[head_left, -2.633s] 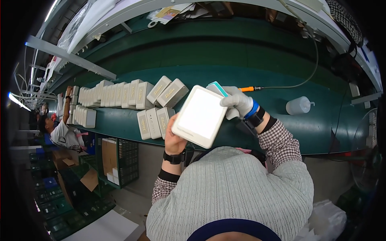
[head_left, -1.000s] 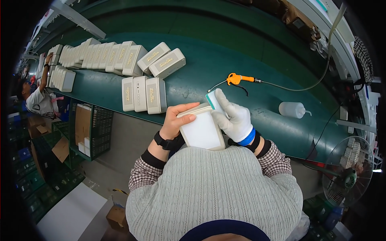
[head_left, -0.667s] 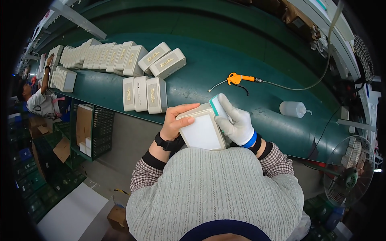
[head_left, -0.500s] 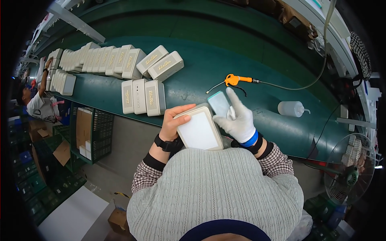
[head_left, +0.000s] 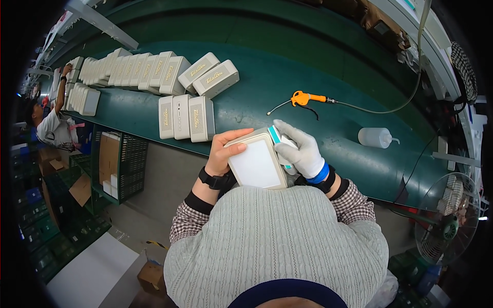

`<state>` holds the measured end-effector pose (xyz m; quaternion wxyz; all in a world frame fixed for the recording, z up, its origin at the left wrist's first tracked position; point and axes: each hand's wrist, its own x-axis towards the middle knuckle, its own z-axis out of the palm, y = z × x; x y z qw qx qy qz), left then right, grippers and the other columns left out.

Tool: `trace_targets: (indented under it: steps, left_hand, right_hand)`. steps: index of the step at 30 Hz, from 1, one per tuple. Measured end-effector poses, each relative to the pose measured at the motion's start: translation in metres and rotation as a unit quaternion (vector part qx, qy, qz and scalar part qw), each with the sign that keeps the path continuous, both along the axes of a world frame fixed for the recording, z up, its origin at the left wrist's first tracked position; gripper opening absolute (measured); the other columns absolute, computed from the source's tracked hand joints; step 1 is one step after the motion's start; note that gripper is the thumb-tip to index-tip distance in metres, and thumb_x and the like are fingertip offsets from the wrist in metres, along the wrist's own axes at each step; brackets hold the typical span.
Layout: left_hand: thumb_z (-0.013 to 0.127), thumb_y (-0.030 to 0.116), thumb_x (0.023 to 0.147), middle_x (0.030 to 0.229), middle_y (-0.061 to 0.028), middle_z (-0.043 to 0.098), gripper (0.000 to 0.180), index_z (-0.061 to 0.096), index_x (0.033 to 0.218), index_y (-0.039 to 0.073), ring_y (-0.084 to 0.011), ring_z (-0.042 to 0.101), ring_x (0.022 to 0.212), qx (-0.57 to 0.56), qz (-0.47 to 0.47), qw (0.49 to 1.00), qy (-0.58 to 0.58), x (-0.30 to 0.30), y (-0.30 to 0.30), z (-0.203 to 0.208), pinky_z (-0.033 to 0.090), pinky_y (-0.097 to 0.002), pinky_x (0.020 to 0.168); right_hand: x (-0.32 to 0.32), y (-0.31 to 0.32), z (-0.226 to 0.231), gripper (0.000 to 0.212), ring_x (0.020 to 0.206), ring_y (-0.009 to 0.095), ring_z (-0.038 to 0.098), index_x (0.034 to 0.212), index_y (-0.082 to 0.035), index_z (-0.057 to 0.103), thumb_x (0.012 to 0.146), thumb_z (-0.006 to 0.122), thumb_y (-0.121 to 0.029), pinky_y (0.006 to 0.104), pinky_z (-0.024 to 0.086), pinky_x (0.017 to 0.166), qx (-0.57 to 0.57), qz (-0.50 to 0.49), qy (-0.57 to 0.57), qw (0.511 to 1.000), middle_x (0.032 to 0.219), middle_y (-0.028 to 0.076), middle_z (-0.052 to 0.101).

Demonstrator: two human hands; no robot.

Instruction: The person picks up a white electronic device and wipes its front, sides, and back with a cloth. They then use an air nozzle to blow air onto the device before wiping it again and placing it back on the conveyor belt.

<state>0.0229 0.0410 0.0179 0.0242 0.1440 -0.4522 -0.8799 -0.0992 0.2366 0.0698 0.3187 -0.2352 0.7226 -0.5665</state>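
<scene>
An orange air gun (head_left: 307, 98) lay on the green worktop (head_left: 339, 128), left of a white bottle (head_left: 374, 137). A fan (head_left: 448, 226) stood at the right, a crate (head_left: 134, 172) and a cardboard box (head_left: 152, 277) at the left.

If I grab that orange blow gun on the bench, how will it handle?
The orange blow gun looks rigid, judging by its solid-looking body. Its attached hose curves away, so it probably flexes but may tug. The slim nozzle could catch if pushed sideways.
</scene>
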Motion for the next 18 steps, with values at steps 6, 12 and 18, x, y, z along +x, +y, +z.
trace_targets:
  steps: [6,12,18]
  left_hand:
    - [0.068,0.013,0.077,0.107,-0.0173,0.066,0.049,0.058,0.120,-0.008,-0.0202,0.065,0.094,0.013,0.005,1.000,0.004,0.002,0.001,-0.005,0.050,-0.0287,0.085]
    - [0.069,0.014,0.077,0.107,-0.0171,0.066,0.050,0.058,0.120,-0.008,-0.0201,0.065,0.093,0.026,0.013,1.000,0.005,0.003,-0.002,-0.010,0.050,-0.0284,0.085]
    - [0.068,0.015,0.077,0.107,-0.0173,0.067,0.049,0.058,0.120,-0.008,-0.0199,0.065,0.093,0.034,0.004,0.999,0.008,0.000,-0.002,-0.010,0.050,-0.0283,0.084]
  right_hand:
    - [0.000,0.000,-0.004,0.057,0.100,0.017,0.059,0.126,0.002,0.057,0.073,0.076,-0.009,0.0270,0.046,0.089,-0.050,-0.020,-0.040,0.998,0.109,0.012,0.061]
    - [-0.002,0.001,-0.007,0.059,0.098,0.016,0.059,0.123,0.002,0.058,0.068,0.077,-0.006,0.0267,0.047,0.087,-0.051,-0.014,0.021,0.998,0.107,0.011,0.061]
    - [-0.002,0.000,-0.007,0.059,0.095,0.017,0.060,0.122,0.003,0.059,0.065,0.076,-0.004,0.0277,0.047,0.084,-0.067,-0.046,-0.054,0.995,0.105,0.012,0.061]
